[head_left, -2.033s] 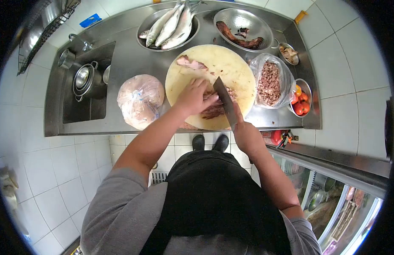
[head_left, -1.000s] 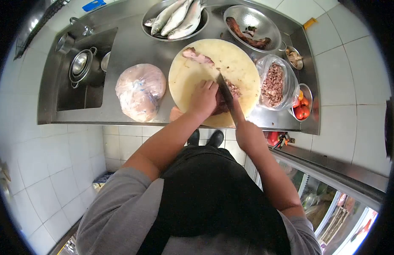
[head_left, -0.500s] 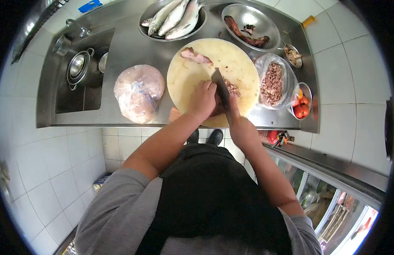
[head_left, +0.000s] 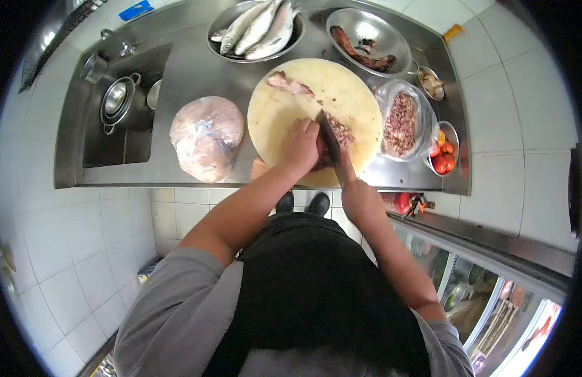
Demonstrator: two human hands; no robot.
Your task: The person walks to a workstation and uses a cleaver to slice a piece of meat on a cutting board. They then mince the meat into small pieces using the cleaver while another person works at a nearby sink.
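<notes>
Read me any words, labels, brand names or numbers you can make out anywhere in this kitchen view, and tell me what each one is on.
No text can be read here.
Clear plastic bag of pale meat: faint blue marks, too blurred to read.
Blue flat object behind the sink: no legible print.
Round pale cutting board, dark cleaver, steel bowl of whole fish: no markings visible.
</notes>
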